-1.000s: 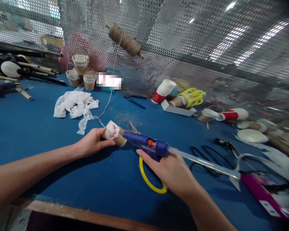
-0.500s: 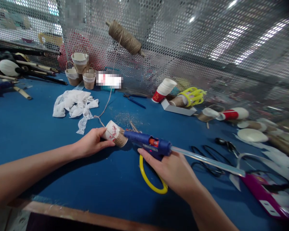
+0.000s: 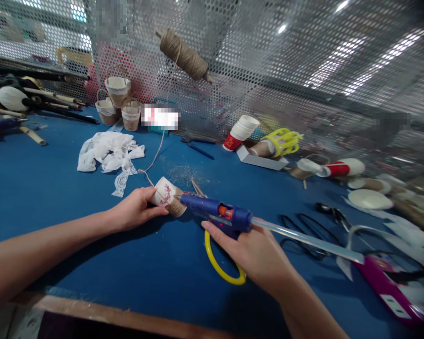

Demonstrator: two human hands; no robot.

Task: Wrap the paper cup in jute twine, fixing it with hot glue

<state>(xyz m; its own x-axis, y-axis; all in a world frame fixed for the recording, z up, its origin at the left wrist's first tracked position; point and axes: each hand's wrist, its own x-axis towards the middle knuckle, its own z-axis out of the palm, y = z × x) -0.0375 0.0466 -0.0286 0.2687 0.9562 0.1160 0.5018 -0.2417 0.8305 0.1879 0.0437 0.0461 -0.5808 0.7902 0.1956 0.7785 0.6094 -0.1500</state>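
My left hand [image 3: 141, 205] is closed on a small paper cup [image 3: 165, 193], tilted on its side above the blue table. Brown twine is wrapped around one end of the cup, and a loose strand of twine [image 3: 158, 151] runs from it up to a spool [image 3: 183, 54] on the mesh panel. In my right hand [image 3: 256, 254] is a blue glue gun [image 3: 212, 209], with a long clear glue stick [image 3: 304, 240] sticking out of its back. The gun's nozzle is at the twine-covered part of the cup. Yellow-handled scissors [image 3: 219, 268] lie under the gun, partly hidden.
White lace [image 3: 108, 151] lies in a heap at left, before several small twine-covered baskets [image 3: 118, 92]. Pliers [image 3: 198, 145], stacked paper cups [image 3: 240, 132] and a white box lid [image 3: 261, 160] are farther back. A purple power strip [image 3: 385, 287] and black cords [image 3: 304, 235] lie at right.
The glue gun's nozzle has shifted slightly left along the twine-wrapped end of the cup. My left hand and the cup have barely moved.
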